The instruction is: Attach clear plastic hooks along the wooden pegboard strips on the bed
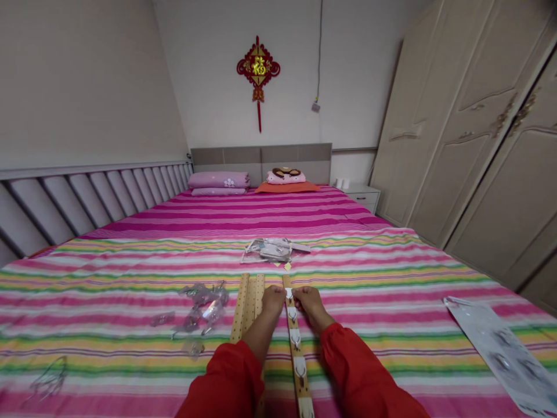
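Observation:
A narrow wooden strip [286, 281] lies lengthwise on the striped bedspread, with several white-backed hooks [295, 337] set in a row along it. My left hand [274, 299] and my right hand [308, 301] are at its far part, on either side of the farthest white hook [289, 294]. Both hands are closed, fingertips pinching that hook's edges against the strip. Just left of my left hand lie more wooden strips [249, 296] with small holes, side by side and partly hidden by my left arm.
Clear plastic packets with metal pieces [206, 305] lie to the left, and thin wire pieces [50, 380] at the near left. Ahead is a plastic bag of parts [272, 249]. A packaging card [500, 348] lies at right. Bed rails [87, 197] border the left side.

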Tool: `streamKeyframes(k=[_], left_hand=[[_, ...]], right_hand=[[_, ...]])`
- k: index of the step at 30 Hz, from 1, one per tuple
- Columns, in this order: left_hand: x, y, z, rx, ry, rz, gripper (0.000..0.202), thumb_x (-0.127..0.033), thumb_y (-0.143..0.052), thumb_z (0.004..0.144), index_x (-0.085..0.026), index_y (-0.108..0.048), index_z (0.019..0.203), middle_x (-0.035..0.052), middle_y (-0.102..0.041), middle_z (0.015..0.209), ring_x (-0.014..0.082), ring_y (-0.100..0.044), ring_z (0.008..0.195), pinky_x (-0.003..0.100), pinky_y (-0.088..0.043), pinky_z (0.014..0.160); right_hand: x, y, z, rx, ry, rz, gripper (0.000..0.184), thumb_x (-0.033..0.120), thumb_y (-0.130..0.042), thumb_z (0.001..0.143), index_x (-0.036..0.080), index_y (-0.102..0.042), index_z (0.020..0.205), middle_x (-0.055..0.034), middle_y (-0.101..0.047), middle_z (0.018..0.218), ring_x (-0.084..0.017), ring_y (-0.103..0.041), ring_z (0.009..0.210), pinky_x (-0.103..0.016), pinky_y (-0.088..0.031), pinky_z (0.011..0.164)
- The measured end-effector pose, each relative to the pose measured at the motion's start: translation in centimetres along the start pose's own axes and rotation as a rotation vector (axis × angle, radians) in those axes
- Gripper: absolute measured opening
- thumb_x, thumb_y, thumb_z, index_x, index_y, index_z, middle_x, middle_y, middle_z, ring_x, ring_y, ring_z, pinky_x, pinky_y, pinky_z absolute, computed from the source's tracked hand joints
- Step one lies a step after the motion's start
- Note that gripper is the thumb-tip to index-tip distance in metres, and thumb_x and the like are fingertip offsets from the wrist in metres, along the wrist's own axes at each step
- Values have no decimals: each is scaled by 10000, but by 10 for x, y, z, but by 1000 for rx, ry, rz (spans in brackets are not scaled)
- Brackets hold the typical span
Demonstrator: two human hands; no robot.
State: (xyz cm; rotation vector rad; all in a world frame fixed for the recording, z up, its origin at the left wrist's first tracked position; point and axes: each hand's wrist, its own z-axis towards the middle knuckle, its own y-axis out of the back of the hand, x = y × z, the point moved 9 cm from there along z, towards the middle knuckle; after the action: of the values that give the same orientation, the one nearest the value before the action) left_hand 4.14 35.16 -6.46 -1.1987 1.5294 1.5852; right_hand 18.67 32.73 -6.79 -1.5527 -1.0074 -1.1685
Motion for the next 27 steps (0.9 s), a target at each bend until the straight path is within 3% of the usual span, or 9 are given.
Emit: streamKeyframes(k=[9, 18, 22, 27], left_hand=[[1, -1, -6, -7, 35, -28, 69, -112, -605, 657, -159, -610, 707, 21, -689, 703, 139, -640, 662, 202, -439, 584], [1, -5, -5, 38, 69, 42, 90, -124, -610, 676, -160, -568, 605, 56, -692, 702, 170, -649, 703, 214, -435, 567], [9, -8, -2, 31, 107, 91, 31, -136, -611, 685, -156, -588, 688, 84, -706, 781, 179, -660, 746, 225, -453, 604], [17, -10, 2, 29, 131, 132, 101, -142, -595, 704, -157, -600, 804, 91, -709, 893, 174, -664, 822, 226, -462, 668]], right_hand=[[-8, 4, 5, -37, 28, -41, 213, 274, -624, 584, 197, -492, 436, 52, -459, 283, -60, -338, 282, -199, -230, 330], [-16, 7, 9, -62, 47, -90, 194, 299, -623, 577, 211, -489, 466, 61, -464, 292, -71, -355, 291, -205, -254, 337], [-18, 8, 10, -59, 54, -113, 204, 306, -627, 574, 216, -486, 456, 63, -455, 294, -77, -360, 288, -213, -261, 337], [-19, 9, 12, -49, 48, -148, 189, 300, -627, 568, 220, -494, 461, 49, -477, 308, -96, -396, 296, -224, -275, 338]])
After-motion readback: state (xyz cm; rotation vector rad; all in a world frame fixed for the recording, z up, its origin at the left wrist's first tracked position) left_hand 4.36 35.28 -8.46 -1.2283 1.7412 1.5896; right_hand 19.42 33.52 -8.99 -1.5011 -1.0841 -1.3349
